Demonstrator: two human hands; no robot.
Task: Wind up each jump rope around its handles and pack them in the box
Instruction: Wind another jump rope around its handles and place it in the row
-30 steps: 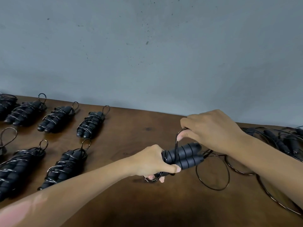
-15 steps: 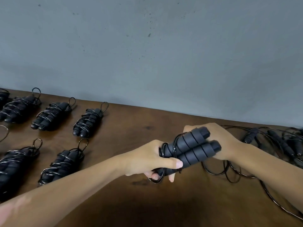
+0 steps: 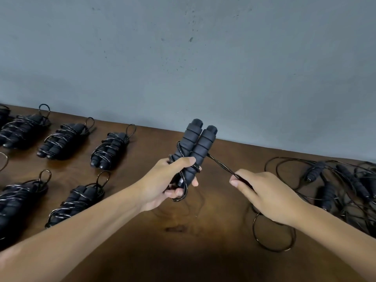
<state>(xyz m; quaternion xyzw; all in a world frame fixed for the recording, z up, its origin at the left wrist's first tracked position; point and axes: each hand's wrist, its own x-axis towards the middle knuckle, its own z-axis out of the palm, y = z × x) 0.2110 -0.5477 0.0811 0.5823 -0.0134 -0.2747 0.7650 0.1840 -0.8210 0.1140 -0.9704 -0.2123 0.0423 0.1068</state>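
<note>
Your left hand [image 3: 173, 178] grips the lower ends of the two black ribbed foam handles [image 3: 196, 145], held side by side and tilted upright above the brown wooden tabletop [image 3: 213, 231]; a few turns of thin black cord [image 3: 221, 166] sit bunched under your thumb. Your right hand [image 3: 262, 192] pinches that cord just beside the handles, and the stretch between the two hands looks taut. Risk 1: the slack loop [image 3: 272, 231] lying on the tabletop under your right wrist trails toward the tangled pile of unwound black ropes [image 3: 333, 180] at far right; if it is caught there, pulling likely drags neighbouring ropes along or snags mid-wrap. Risk 2: the turns so far are crowded low by your fingers, so they probably slip off the handle ends unless later wraps climb upward. Risk 3: easing the pinch lets tension drop and the coils spring loose. Risk 4: the handles may splay apart if the left grip relaxes. Wound black rope bundles [image 3: 109, 149] lie in rows at left. No box is in view.
</note>
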